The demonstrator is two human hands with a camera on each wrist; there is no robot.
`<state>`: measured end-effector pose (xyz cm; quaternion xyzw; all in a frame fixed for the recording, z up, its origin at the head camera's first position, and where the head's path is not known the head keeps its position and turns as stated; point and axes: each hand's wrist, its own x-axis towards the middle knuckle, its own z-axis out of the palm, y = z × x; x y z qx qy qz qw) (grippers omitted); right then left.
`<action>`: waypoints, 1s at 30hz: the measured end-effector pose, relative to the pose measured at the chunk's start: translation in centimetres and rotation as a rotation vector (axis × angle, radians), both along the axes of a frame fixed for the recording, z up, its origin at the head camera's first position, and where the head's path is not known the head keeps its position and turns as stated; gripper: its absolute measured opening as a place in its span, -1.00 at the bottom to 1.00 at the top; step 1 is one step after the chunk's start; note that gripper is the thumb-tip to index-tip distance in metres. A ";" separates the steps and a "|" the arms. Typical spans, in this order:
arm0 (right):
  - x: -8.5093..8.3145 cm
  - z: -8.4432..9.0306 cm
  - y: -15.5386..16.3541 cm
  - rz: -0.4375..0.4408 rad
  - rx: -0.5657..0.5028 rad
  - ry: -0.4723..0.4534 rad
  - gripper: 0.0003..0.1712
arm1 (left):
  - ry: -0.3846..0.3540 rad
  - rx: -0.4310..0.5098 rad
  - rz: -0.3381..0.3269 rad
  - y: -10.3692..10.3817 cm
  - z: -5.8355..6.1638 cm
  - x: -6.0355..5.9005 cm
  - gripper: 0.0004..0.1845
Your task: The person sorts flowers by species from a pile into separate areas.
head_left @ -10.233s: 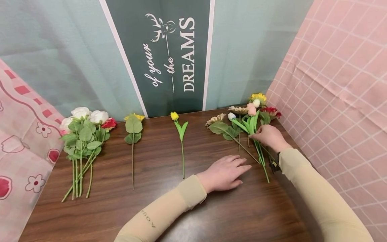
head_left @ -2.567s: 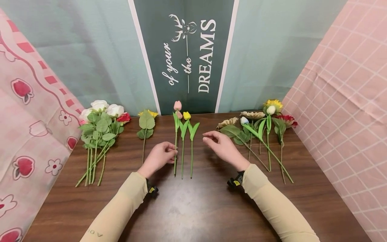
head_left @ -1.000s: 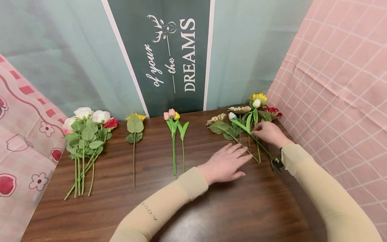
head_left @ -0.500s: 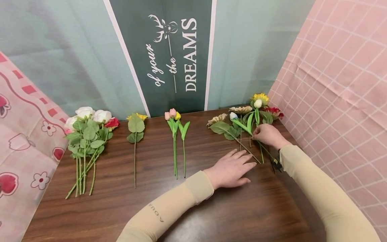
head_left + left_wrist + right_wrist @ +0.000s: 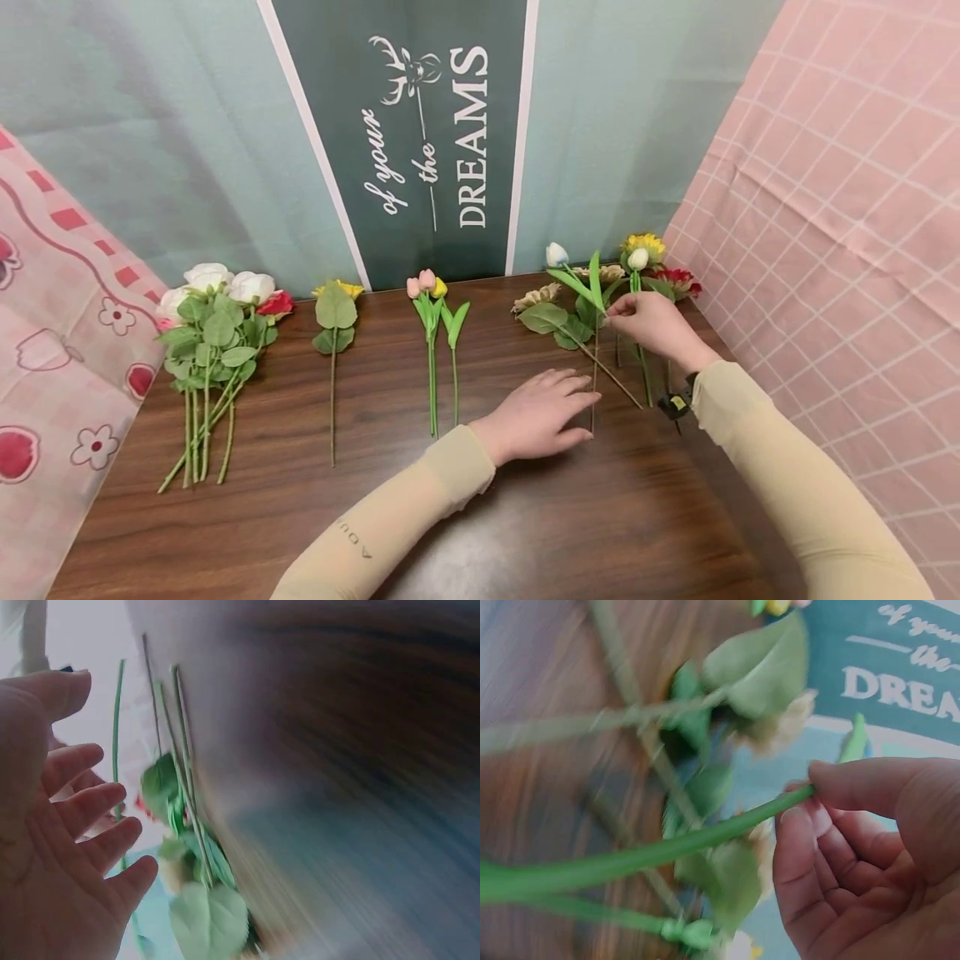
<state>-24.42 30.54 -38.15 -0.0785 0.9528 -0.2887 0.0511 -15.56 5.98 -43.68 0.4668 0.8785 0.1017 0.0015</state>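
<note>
In the head view my right hand (image 5: 660, 329) pinches a white-and-blue tulip (image 5: 557, 254) just below its leaves. Its green stem (image 5: 705, 836) runs out from between thumb and fingertips in the right wrist view, raised off the table. My left hand (image 5: 536, 417) is held low over the table with fingers spread, holding nothing; the left wrist view shows its palm (image 5: 60, 855) beside the raised stem. Below my right hand lie a white tulip (image 5: 637, 258), beige flowers (image 5: 536, 298), a sunflower (image 5: 645, 242) and a red flower (image 5: 678, 279).
Two pink tulips (image 5: 427, 280) and a yellow one (image 5: 440, 288) lie together mid-table. Further left are a single yellow flower (image 5: 333, 310) and a bunch of white and red roses (image 5: 217, 321). Cloth walls stand behind and at both sides of the wooden table (image 5: 420, 492).
A second pink tulip joined the yellow one and the first pink one mid-table. My right hand went back right, took the white-and-blue tulip and lifted it leftward; my left hand shifted slightly left.
</note>
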 end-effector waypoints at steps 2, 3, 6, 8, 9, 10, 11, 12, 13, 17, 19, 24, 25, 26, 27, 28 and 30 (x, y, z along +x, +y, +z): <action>0.1 0.4 -1.3 -0.011 -0.080 -0.003 -0.66 | -0.071 0.072 0.045 -1.7 -0.1 -0.2 -0.39; 0.2 0.5 -2.1 -0.014 -0.129 -0.005 -0.65 | -0.113 0.114 0.075 -2.5 -0.1 -0.3 -0.40; 0.5 0.6 -4.7 -0.027 -0.299 -0.018 -0.64 | -0.259 0.262 0.178 -5.2 -0.2 -0.5 -0.44; 0.8 0.5 -6.7 -0.032 -0.428 -0.028 -0.64 | -0.371 0.376 0.256 -6.8 -0.2 -0.5 -0.48; 1.0 0.4 -7.7 -0.029 -0.478 -0.025 -0.64 | -0.427 0.434 0.292 -7.4 -0.3 -0.5 -0.50; 1.2 0.4 -8.8 -0.024 -0.541 -0.031 -0.65 | -0.490 0.497 0.323 -8.1 -0.3 -0.5 -0.52; 1.3 0.3 -9.8 -0.019 -0.603 -0.038 -0.65 | -0.551 0.561 0.352 -8.6 -0.2 -0.5 -0.53; 1.5 0.2 -10.8 -0.016 -0.654 -0.045 -0.66 | -0.607 0.622 0.373 -9.0 -0.2 -0.5 -0.55; 1.6 0.1 -11.7 -0.008 -0.706 -0.053 -0.65 | -0.653 0.678 0.387 -9.4 -0.2 -0.5 -0.55; 2.2 -0.5 -14.8 0.004 -0.840 -0.073 -0.63 | -0.797 0.863 0.409 -10.3 -0.1 -0.7 -0.59; 2.4 -0.9 -15.7 0.002 -0.870 -0.070 -0.63 | -0.845 0.921 0.418 -10.5 -0.1 -0.9 -0.62; 2.5 -1.8 -16.8 -0.005 -0.919 -0.054 -0.67 | -0.908 0.971 0.442 -10.9 -0.2 -1.1 -0.65; 2.4 -1.9 -16.9 -0.003 -0.927 -0.056 -0.67 | -0.910 0.970 0.449 -11.0 -0.2 -1.1 -0.64; 2.4 -2.0 -17.0 -0.003 -0.932 -0.056 -0.67 | -0.910 0.971 0.453 -11.1 -0.2 -1.2 -0.64; 2.3 -2.1 -17.2 -0.001 -0.935 -0.059 -0.67 | -0.908 0.971 0.458 -11.2 -0.2 -1.2 -0.64; 2.3 -2.1 -17.3 0.000 -0.940 -0.061 -0.68 | -0.908 0.974 0.460 -11.3 -0.2 -1.2 -0.64; 2.2 -2.2 -17.6 -0.001 -0.957 -0.068 -0.68 | -0.907 0.981 0.465 -11.4 -0.2 -1.2 -0.64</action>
